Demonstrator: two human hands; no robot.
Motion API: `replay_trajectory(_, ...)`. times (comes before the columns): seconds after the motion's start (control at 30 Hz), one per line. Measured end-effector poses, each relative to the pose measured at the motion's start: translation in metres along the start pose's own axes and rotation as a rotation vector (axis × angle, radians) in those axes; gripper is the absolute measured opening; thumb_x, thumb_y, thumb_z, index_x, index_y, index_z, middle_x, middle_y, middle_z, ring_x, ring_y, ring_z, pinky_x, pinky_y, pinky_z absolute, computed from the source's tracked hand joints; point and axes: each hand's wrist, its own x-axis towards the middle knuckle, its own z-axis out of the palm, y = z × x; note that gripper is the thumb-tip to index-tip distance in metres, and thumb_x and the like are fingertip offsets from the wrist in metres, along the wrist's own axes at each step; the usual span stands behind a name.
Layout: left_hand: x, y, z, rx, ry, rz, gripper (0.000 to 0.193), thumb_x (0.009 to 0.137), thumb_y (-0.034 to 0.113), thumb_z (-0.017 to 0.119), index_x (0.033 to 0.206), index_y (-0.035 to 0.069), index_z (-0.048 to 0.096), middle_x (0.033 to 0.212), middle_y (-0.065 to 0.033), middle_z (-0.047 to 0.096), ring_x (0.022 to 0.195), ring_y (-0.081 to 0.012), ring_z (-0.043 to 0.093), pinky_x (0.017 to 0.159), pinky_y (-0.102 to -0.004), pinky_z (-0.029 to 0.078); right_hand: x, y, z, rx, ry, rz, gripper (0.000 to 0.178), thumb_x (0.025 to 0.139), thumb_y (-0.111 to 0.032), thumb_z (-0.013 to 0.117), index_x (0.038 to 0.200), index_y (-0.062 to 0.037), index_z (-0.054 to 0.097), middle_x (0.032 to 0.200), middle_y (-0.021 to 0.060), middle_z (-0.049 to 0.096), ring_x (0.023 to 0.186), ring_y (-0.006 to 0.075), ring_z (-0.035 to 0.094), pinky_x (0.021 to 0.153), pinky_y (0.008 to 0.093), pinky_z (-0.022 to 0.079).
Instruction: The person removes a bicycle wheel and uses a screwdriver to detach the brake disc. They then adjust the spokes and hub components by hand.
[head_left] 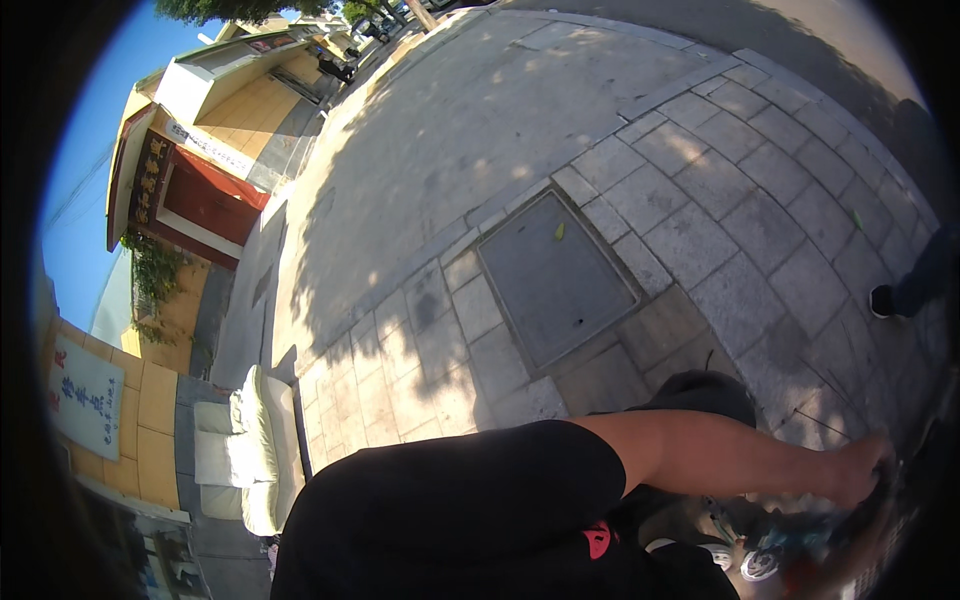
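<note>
My left arm, in a black short sleeve, stretches across the lower picture toward the right. At its end my left hand touches or is beside a dark object near the right rim; shadow and blur hide its fingers. Lower down, my right hand is smeared by motion, and its fingers cannot be made out. Between and below the hands lies a blurred bluish-green and dark thing, its kind unclear. Beside it shows a round whitish wheel-like part.
Paving slabs surround a grey rectangular cover set in the ground. A pale sofa stands by a yellow tiled wall on the left. Someone's dark trouser leg and shoe show at the right. A red doorway stands farther back.
</note>
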Motion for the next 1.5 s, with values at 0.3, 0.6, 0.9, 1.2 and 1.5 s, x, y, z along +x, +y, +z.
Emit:
replay_trajectory(0.3,0.039,-0.042,0.018,-0.092,0.331,0.151,0.03,0.09,-0.001,0.051,0.119,0.005,0.056,0.106,-0.0141,0.064,0.1,-0.0278,0.065,0.088,-0.0385,0.053,-0.063,-0.109,0.033,0.103,-0.067,0.187,0.052,0.105,-0.047,0.058,0.143,-0.0112,0.065,0.129,0.0111,0.07,0.098,0.0197,0.067,0.08,0.0338,0.053)
replay_trajectory(0.6,0.008,0.034,-0.025,-0.353,0.152,-0.113,0.043,0.094,0.001,0.048,0.135,0.01,0.051,0.115,-0.0145,0.061,0.106,-0.0244,0.059,0.09,-0.0405,0.051,-0.08,-0.109,0.048,0.12,0.021,-0.014,0.051,0.105,-0.044,0.062,0.142,-0.0095,0.066,0.109,0.0024,0.075,0.079,0.0137,0.063,0.065,0.0306,0.05)
replay_trajectory(0.9,-0.001,0.044,-0.015,-0.307,0.103,-0.127,0.044,0.091,-0.001,0.049,0.135,0.005,0.054,0.122,-0.0172,0.062,0.116,-0.0275,0.06,0.097,-0.0408,0.049,-0.086,-0.14,0.037,0.012,0.006,0.105,0.046,0.109,-0.036,0.056,0.139,-0.0016,0.064,0.128,0.014,0.071,0.101,0.021,0.068,0.08,0.0322,0.053)
replay_trajectory(1.2,0.007,0.035,-0.005,-0.351,0.094,-0.161,0.035,0.091,0.0,0.052,0.126,0.005,0.057,0.111,-0.0141,0.061,0.103,-0.0212,0.06,0.086,-0.0391,0.051,-0.11,-0.162,0.037,0.144,0.101,-0.031,0.042,0.11,-0.032,0.056,0.134,0.0003,0.067,0.121,0.0131,0.072,0.102,0.02,0.067,0.083,0.0318,0.053)
replay_trajectory(1.5,0.018,0.047,-0.036,-0.774,0.079,-0.084,0.026,0.093,-0.009,0.052,0.116,0.003,0.054,0.114,-0.021,0.066,0.101,-0.0338,0.069,0.087,-0.0522,0.061,-0.133,-0.195,0.036,0.02,0.135,-0.356,0.016,0.094,-0.017,0.073,0.089,-0.0021,0.07,0.079,0.0136,0.069,0.069,0.0302,0.068,0.064,0.0388,0.052)
